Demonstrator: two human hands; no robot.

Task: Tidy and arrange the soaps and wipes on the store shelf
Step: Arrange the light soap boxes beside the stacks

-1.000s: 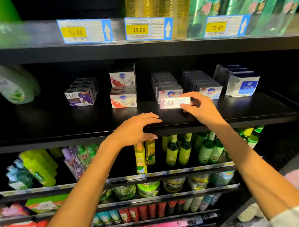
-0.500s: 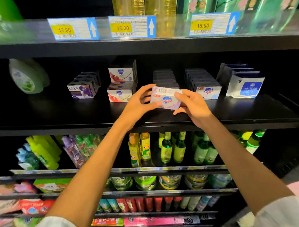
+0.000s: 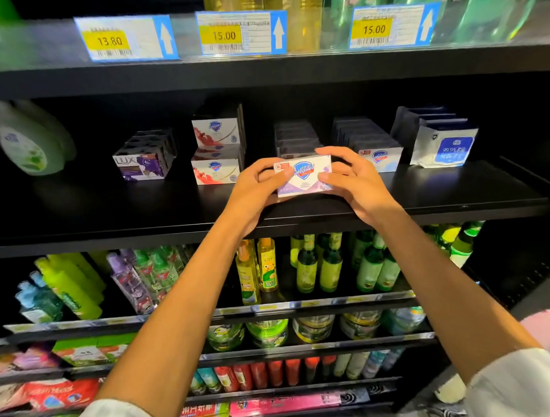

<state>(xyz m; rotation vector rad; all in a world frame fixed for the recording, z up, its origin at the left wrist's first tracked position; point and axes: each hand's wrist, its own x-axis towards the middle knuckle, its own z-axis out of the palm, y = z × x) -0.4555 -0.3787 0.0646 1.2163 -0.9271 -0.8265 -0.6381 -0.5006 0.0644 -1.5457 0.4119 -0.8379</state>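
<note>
- The left price tag (image 3: 124, 38) on the top shelf edge reads "13.80" on yellow.
- The middle tag (image 3: 241, 33) reads "15.00".
- The right tag (image 3: 392, 26) also reads "15.00".
- Each tag carries a white up arrow and a barcode; the small print is unreadable.
- The purple box (image 3: 139, 165) says "LUX".
- The soap box (image 3: 303, 175) held in both hands says "Safeguard" on a blue shield.
- The wipes pack (image 3: 447, 148) shows "99.9%".

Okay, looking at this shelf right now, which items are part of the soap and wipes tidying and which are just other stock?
Job: Safeguard soap box held by left hand and right hand; Lux soaps; red Safeguard boxes; wipes packs.
Other stock: green bottles; price tags.
</note>
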